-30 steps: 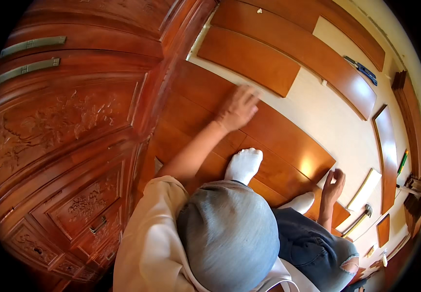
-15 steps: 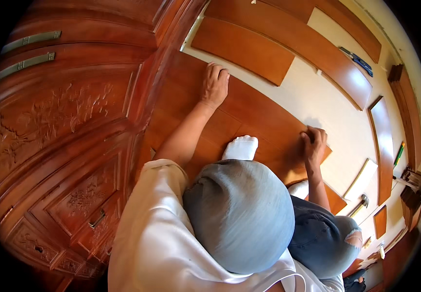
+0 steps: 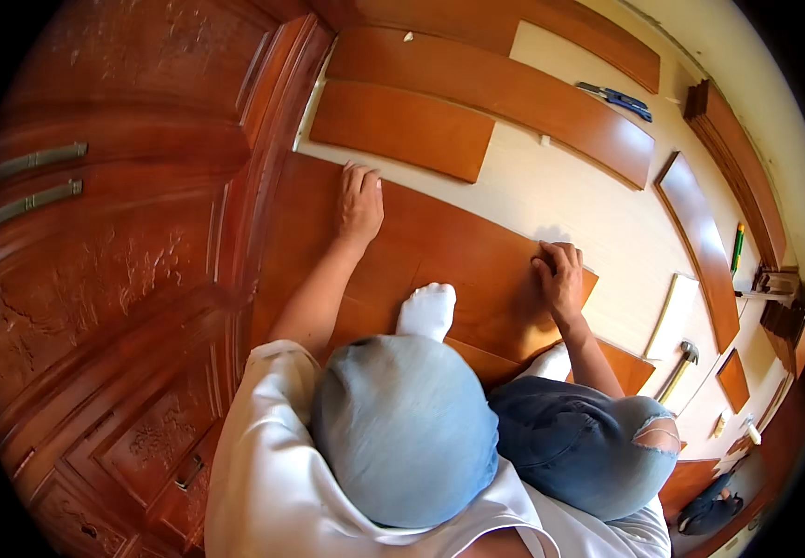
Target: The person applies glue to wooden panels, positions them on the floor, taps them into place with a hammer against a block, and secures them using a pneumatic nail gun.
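Observation:
Across the floor in front of me runs a reddish-brown floor plank (image 3: 458, 228), lying edge to edge with the boards nearer to me. Toward its left end, my left hand (image 3: 360, 206) has its fingers bent over the far long edge. My right hand (image 3: 560, 276) grips the same edge close to the right end, thumb and fingers curled in; its fingertips are partly hidden. Beyond the plank, a shorter loose board (image 3: 402, 130) lies on the cream underlay (image 3: 523, 191). My socked foot (image 3: 427, 311) rests on the laid boards between my hands.
A carved wooden cabinet (image 3: 133, 242) borders the left side. Farther off lie a long board (image 3: 551, 107), a blue utility knife (image 3: 621, 99), a narrow plank (image 3: 700, 246) and a green pencil-like stick (image 3: 738, 248). A claw hammer (image 3: 679, 370) lies at right, beside a white strip (image 3: 673, 316).
My view has turned, so the scene sits farther left and the far boards lower in the picture. Both hands keep their places along the plank's far edge.

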Demonstrator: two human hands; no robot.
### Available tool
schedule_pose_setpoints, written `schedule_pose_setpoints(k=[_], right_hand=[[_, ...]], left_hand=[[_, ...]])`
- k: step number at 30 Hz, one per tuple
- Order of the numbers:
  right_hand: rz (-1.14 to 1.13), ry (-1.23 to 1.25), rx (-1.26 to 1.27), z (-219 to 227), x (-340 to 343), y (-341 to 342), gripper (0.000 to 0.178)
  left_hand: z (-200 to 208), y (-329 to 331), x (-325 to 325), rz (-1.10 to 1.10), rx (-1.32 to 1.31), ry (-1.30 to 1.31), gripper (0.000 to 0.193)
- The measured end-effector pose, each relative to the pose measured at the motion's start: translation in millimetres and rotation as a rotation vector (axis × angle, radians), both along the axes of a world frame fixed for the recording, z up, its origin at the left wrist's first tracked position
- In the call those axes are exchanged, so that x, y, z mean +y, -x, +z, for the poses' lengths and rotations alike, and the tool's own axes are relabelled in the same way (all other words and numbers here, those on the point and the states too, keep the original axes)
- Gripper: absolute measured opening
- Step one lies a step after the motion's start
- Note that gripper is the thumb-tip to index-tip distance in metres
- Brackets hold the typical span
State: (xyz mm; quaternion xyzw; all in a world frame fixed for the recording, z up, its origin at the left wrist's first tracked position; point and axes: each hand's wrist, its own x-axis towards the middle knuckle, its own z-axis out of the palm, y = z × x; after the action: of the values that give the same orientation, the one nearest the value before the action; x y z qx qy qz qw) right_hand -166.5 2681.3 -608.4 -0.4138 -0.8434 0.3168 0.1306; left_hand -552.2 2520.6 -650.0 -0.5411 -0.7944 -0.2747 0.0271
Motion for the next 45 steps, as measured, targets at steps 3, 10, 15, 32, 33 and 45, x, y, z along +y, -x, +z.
schedule_pose_setpoints(k=[3, 10, 15, 32, 33, 45], right_hand=[[0.005, -0.020, 0.024, -2.8, 1.0, -4.1, 0.035], [0.049, -0.055, 0.026, -6.1, 3.2, -12.9, 0.038], [0.039, -0.044, 0.021, -5.8, -3.8, -13.3, 0.039], [-0.221, -0.110, 0.145, 11.1, 16.4, -76.6, 0.039], [-0.307, -0.138, 0.161, 7.8, 20.4, -89.2, 0.040], [-1.104, -0.324, -0.675, -30.9, 58.3, -516.3, 0.048]], left_hand=[[3.5, -1.0, 8.6, 0.055, -0.062, 0.023, 0.023], [31.2, -2.2, 67.4, 0.850, -1.266, -0.256, 0.042], [41.7, 8.4, 102.8, 1.073, -1.573, -0.248, 0.039], [39.6, 15.3, 97.0, 0.617, -1.804, -0.487, 0.049], [28.9, 42.3, 97.2, 0.543, -1.782, -0.474, 0.050], [-22.5, 73.1, 220.1, 0.564, -1.832, -0.422, 0.044]])
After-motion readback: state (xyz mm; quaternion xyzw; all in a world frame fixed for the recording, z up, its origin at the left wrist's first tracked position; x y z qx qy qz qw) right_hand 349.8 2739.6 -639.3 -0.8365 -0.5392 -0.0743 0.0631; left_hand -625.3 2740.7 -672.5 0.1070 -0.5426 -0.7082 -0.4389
